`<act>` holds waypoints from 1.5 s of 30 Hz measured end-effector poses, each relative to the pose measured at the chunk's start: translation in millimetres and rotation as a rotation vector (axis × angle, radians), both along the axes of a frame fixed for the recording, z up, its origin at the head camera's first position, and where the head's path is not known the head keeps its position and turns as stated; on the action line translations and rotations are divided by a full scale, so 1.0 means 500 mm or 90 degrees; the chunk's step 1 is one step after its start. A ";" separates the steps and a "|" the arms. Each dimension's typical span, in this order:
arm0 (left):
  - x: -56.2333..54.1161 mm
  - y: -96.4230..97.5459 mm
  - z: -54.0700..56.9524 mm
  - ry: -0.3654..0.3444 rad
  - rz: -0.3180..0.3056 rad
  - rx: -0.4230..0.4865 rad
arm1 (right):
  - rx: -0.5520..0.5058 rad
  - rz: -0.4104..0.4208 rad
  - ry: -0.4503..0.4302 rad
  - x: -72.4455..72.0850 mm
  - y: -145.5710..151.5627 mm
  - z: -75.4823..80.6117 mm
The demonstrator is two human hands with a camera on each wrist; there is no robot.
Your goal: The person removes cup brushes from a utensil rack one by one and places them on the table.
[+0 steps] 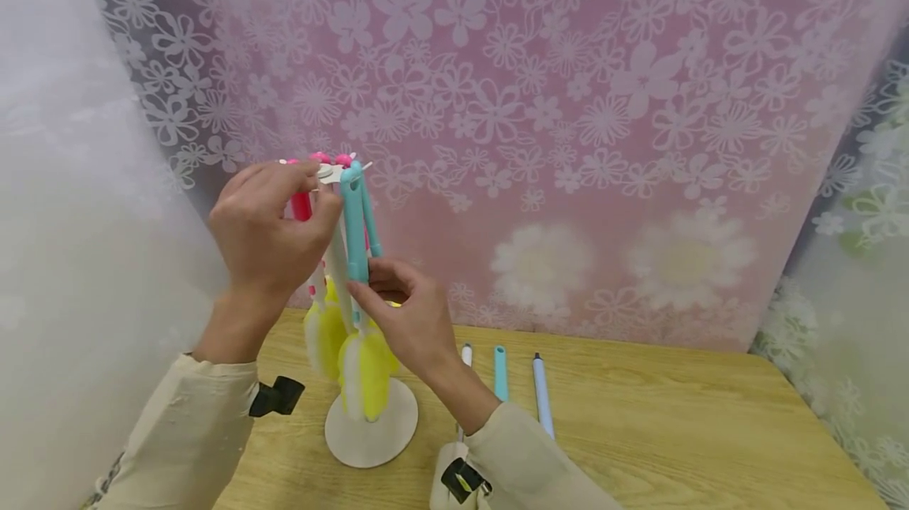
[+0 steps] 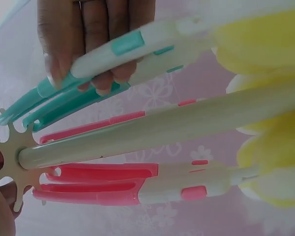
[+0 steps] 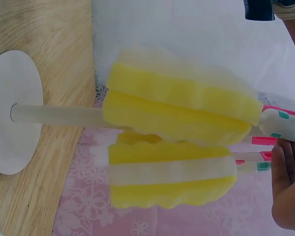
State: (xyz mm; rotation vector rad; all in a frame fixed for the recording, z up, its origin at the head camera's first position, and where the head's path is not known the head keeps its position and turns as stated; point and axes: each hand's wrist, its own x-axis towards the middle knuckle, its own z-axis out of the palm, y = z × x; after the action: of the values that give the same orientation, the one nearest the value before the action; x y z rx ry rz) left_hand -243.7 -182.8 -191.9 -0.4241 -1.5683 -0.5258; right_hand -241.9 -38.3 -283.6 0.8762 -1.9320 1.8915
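Soft, diffuse light falls over my left hand (image 1: 273,218); the pale curtain (image 1: 64,178) to its left looks washed out. The left-wrist view is dimmer, my right hand (image 2: 97,39) shadowed, the yellow sponges (image 2: 265,44) below it blurred.

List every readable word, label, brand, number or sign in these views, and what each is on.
None: no word, label, brand, number or sign is readable in any view.
Stand, teal brushes, pink brushes: no lettering seen.
Backdrop: flower patterns only.
White handle, teal handle, blue handle on the table: any print would be too small to read.
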 end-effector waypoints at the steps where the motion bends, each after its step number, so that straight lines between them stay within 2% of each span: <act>1: 0.000 0.002 -0.001 -0.002 0.006 -0.003 | 0.000 -0.001 0.002 0.001 0.003 0.000; 10: 0.002 0.008 -0.006 -0.022 0.053 -0.016 | -0.037 0.008 0.010 0.016 0.051 0.018; 16: 0.000 0.003 -0.002 -0.009 0.067 -0.009 | -0.050 -0.007 0.058 0.017 0.116 0.037; 20: 0.002 -0.003 0.002 -0.010 0.061 -0.001 | -0.029 -0.064 0.086 0.009 0.184 0.043; 24: 0.008 -0.009 0.005 -0.031 0.040 -0.009 | -0.003 -0.152 0.071 -0.003 0.274 0.030; 29: 0.010 -0.015 0.010 -0.040 0.018 -0.022 | 0.113 -0.264 -0.004 -0.009 0.393 -0.003; 31: 0.009 -0.015 0.012 -0.042 0.012 -0.021 | 0.166 -0.290 -0.062 -0.010 0.434 -0.021; 35: 0.006 -0.012 0.010 -0.045 0.003 -0.008 | 0.224 -0.291 -0.195 -0.015 0.500 -0.071; 39: 0.001 -0.008 0.005 -0.044 -0.004 -0.001 | 0.240 -0.270 -0.313 -0.022 0.543 -0.139; 45: -0.005 0.002 -0.003 -0.030 -0.015 0.010 | 0.274 -0.255 -0.422 -0.026 0.574 -0.225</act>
State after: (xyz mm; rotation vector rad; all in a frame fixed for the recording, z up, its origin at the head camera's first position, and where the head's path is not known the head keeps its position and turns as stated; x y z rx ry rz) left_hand -246.2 -181.7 -193.4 -0.4215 -1.6047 -0.5702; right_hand -255.1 248.5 -396.0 -0.1110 -2.7026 1.6636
